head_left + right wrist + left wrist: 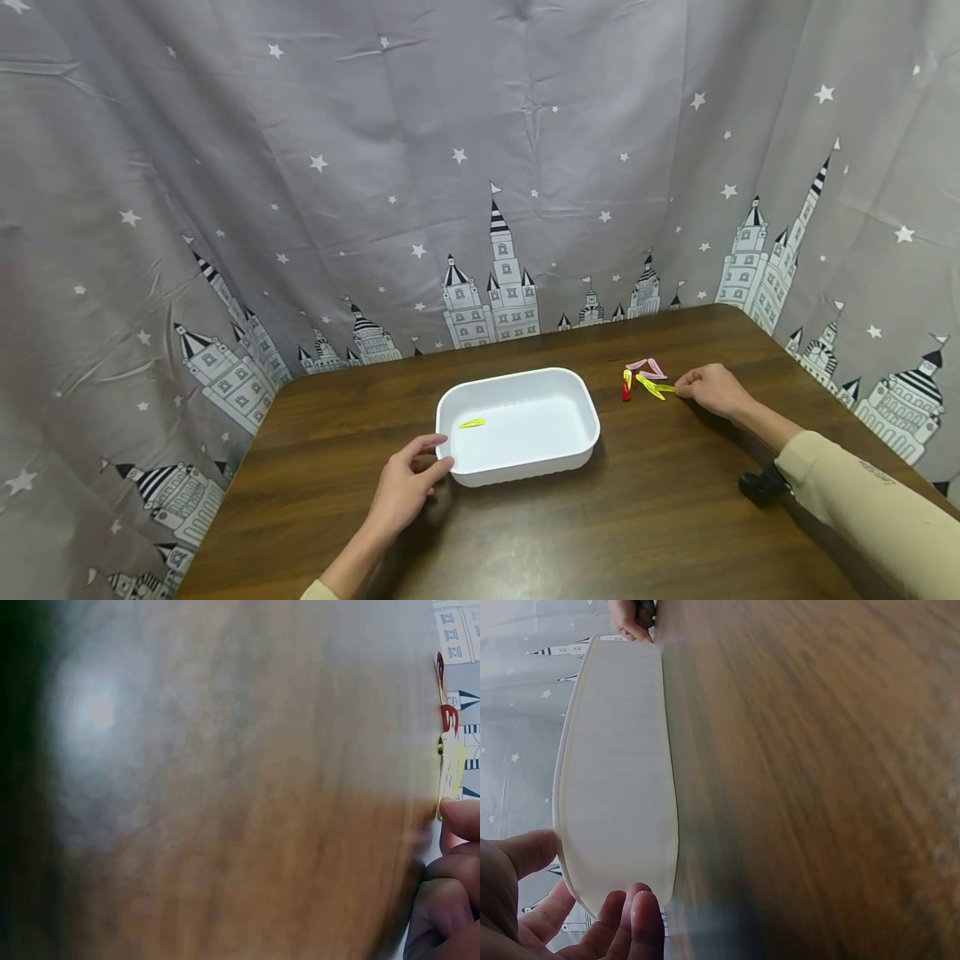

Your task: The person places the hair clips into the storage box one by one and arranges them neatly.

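Observation:
A white rectangular plastic basin [517, 477] stands on the table, with a yellow snap hair clip [472, 423] lying inside at its left. My left hand [403, 487] grips the basin's left end; in the left wrist view the thumb meets the rim while fingers curl against the outer wall. Right of the basin lies a small group of clips: pink hair clips [655, 368], a red and yellow one [626, 388] and yellow ones. My right hand [716, 390] pinches the end of a yellow hair clip [663, 387] at the group's right side, thumb against finger.
The brown wooden table [337, 417] reaches back to a grey curtain [450, 208] printed with castles and stars. A black strap device [763, 485] sits at the right wrist, just above the tabletop.

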Demonstrator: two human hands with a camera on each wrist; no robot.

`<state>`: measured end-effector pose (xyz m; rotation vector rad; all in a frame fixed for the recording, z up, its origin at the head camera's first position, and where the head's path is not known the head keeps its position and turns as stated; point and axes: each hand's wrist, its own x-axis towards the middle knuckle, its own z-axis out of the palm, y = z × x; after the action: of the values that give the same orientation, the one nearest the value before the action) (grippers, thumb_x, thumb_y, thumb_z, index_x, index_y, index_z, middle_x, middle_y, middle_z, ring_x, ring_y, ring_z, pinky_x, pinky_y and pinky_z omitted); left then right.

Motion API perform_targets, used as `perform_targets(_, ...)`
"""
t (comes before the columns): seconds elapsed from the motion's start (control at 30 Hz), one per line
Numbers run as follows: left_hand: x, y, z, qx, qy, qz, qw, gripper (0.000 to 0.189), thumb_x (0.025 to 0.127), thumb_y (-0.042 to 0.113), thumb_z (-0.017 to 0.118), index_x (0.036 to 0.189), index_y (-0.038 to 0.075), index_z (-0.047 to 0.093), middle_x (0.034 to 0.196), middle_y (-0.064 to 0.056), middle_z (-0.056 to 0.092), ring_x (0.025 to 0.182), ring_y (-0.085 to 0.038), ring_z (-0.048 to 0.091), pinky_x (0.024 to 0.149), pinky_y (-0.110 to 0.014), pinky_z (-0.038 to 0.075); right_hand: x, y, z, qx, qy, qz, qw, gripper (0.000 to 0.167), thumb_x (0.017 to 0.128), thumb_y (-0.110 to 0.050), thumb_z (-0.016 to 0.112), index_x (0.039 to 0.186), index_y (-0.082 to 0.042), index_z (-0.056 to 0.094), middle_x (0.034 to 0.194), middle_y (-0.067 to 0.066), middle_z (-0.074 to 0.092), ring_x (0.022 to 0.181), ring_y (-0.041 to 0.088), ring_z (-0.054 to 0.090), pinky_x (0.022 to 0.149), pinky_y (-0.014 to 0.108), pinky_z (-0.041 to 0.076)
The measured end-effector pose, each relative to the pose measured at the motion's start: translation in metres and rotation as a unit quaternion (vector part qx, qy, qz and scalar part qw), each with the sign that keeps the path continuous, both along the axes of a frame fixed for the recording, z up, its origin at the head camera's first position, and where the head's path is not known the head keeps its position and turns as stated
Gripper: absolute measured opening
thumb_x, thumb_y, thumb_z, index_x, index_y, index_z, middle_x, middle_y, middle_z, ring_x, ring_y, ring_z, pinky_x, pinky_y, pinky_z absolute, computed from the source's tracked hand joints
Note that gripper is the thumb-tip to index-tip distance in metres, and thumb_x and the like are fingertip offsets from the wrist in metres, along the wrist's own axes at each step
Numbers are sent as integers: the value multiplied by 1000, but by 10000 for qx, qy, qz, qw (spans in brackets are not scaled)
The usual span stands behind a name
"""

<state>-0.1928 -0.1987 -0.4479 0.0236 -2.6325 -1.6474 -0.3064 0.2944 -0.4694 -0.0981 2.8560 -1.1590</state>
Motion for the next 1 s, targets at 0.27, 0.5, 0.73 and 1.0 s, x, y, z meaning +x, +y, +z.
perform_targets(0.27, 0, 0, 0, 3, 39, -2, 10000, 34, 91, 19, 76, 122, 11, 69, 114, -13, 68, 86, -20, 66, 62, -31, 55, -2, -1, -3, 152, 372, 236, 9989, 18, 91, -15, 69, 91, 2, 75, 90, 11, 74, 78, 16, 58, 71, 31, 45)
perform_targets(0.5, 0, 0, 0, -61, 15, -18, 10000, 33, 91, 19, 76, 123, 11, 69, 114, -13, 67, 85, -20, 66, 62, -32, 56, -2, -1, -4, 248, 449, 318, 9982, 15, 90, -14, 69, 87, 0, 74, 82, 5, 72, 73, 15, 54, 69, 30, 43)
perform_targets(0.73, 0, -1, 0, -98, -36, -22, 9999, 35, 91, 21, 75, 124, 11, 68, 116, -12, 67, 88, -19, 67, 63, -32, 56, 0, -1, -5, 123, 468, 379, 9981, 16, 93, -11, 67, 90, 3, 73, 85, 9, 71, 76, 16, 54, 71, 32, 44)
perform_targets(1.0, 0, -2, 0, -76, -8, -9, 10000, 34, 91, 21, 76, 123, 11, 68, 115, -13, 67, 87, -19, 67, 62, -30, 56, 1, 1, -1, -109, 198, 226, 9995, 19, 96, -12, 64, 98, 5, 73, 95, 13, 72, 81, 18, 53, 70, 28, 43)
